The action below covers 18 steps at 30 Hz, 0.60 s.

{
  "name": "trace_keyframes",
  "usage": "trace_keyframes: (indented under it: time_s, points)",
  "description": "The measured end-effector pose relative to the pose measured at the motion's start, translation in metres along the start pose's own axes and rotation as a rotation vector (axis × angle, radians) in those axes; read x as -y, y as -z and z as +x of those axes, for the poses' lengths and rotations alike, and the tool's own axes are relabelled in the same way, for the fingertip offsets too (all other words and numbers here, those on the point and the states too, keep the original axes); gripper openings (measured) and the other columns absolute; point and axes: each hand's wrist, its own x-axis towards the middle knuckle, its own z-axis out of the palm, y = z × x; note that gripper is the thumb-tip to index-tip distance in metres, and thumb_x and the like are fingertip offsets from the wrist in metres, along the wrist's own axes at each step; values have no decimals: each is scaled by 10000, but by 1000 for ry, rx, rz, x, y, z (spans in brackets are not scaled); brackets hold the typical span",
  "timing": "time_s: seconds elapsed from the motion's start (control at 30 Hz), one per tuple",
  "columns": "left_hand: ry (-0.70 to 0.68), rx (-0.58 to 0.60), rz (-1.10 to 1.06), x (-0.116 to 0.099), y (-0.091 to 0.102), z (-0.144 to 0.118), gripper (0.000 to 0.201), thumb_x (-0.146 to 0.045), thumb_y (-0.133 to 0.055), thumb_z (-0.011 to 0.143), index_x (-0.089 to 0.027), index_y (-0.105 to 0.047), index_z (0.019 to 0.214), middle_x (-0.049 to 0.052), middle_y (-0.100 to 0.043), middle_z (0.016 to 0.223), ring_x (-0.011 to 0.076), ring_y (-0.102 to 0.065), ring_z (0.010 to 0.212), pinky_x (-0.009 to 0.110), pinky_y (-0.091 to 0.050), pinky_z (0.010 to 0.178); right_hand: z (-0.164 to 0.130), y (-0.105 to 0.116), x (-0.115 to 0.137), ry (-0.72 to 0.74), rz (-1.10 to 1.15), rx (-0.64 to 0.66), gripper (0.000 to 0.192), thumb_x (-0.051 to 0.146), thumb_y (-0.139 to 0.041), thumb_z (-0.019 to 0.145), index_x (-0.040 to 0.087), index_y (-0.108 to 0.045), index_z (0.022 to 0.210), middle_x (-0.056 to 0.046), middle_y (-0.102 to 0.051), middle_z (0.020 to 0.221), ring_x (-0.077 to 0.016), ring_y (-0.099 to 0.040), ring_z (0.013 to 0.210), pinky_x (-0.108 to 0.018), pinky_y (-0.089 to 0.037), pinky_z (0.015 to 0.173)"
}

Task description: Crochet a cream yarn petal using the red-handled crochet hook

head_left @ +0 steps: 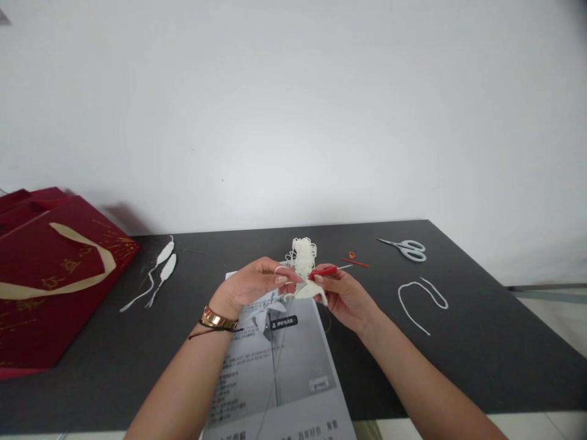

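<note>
In the head view, my left hand (261, 282) pinches white yarn, and a strand loops over its fingers. My right hand (342, 293) is closed around a crochet hook (324, 271) with a red handle, its thin metal end pointing right. Between both hands is a small white crocheted piece (309, 289), its edge touching the fingers of my right hand. Just behind the hands lies a loose heap of white yarn (303, 253). Under them is a printed sheet (293, 366) with text and a picture of a leafy shape. The fingertips partly hide the stitches.
Light-blue-handled scissors (410, 249) and a cut yarn length (422, 290) lie right on the dark table (481, 366). Small orange-red items (355, 263) lie nearer the middle. Two white crocheted pieces (168, 267) with tails lie left, beside a dark red gift bag (68, 275). A wall stands behind.
</note>
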Motion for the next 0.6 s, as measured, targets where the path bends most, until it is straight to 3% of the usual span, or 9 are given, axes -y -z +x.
trace_keyframes:
  time_s: [0.23, 0.37, 0.5, 0.6]
  points:
    - [21, -64, 114, -8, 10, 2, 314, -409, -713, 701, -106, -702, 621, 33, -567, 559, 93, -433, 519, 245, -331, 531, -1, 3, 8, 4, 2, 24, 211, 126, -842, 568, 143, -686, 710, -3, -717, 659, -95, -634, 502, -171, -560, 457]
    - [115, -22, 274, -14, 15, -1, 348, -368, -724, 698, -115, -612, 486, -5, -499, 468, 79, -390, 466, 239, -288, 490, -2, 5, 14, 30, 12, 13, 206, 114, -838, 569, 156, -689, 705, 2, -725, 663, -87, -632, 487, -164, -557, 450]
    - [180, -1, 395, -17, 11, -3, 405, -392, -679, 745, -134, -557, 457, -52, -385, 414, 57, -276, 403, 236, -194, 424, -2, 6, 15, 19, 16, 28, 181, 105, -827, 589, 160, -687, 690, -3, -730, 671, -91, -639, 496, -163, -559, 454]
    - [157, -9, 445, -18, 7, -2, 389, -377, -685, 741, -132, -589, 453, -45, -413, 405, 61, -300, 415, 233, -197, 429, -1, 6, 15, 16, 24, 17, 195, 106, -836, 571, 162, -691, 688, -5, -731, 664, -93, -641, 495, -157, -553, 446]
